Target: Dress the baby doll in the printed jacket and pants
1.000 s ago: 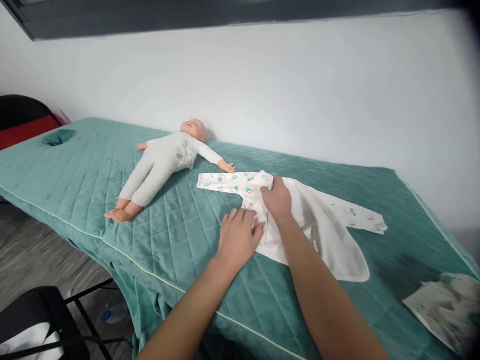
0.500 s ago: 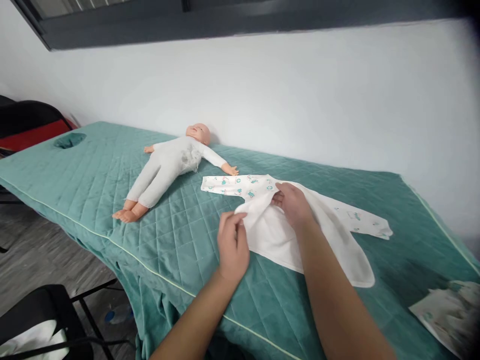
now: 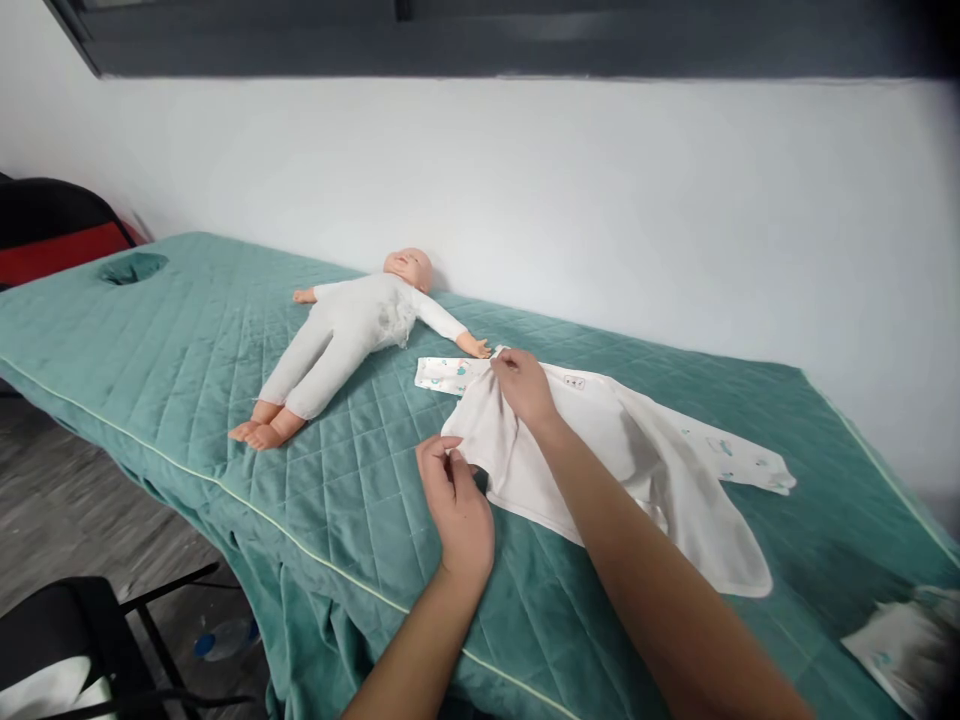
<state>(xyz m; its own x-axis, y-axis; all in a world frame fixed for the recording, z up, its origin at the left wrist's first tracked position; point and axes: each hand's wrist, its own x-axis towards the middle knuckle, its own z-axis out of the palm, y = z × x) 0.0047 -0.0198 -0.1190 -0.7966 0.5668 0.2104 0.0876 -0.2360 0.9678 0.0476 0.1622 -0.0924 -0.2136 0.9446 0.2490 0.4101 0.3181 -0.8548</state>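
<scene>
A white baby shirt point(image 3: 600, 420) with printed sleeves lies opened out on the green quilted bed cover point(image 3: 360, 500), its plain inside showing and a small label near the neckline. My right hand point(image 3: 525, 385) pinches the shirt's upper left edge, near the left sleeve. Lower down, my left hand point(image 3: 457, 505) has its fingertips closed on the shirt's left front edge. A baby doll point(image 3: 349, 325) with a white cloth body lies on its back to the left, one arm reaching close to the shirt's left sleeve.
A crumpled printed cloth point(image 3: 904, 645) lies at the bed's right front. The cover has a round hole point(image 3: 133, 268) at the far left. Chairs stand left, a black one point(image 3: 82, 640) in front with white cloth on it. A plastic bottle point(image 3: 225, 640) lies on the floor.
My right hand has moved left and up along the shirt, drawing the left front panel outward so the inside and label show. My left hand keeps its pinch, slightly further left.
</scene>
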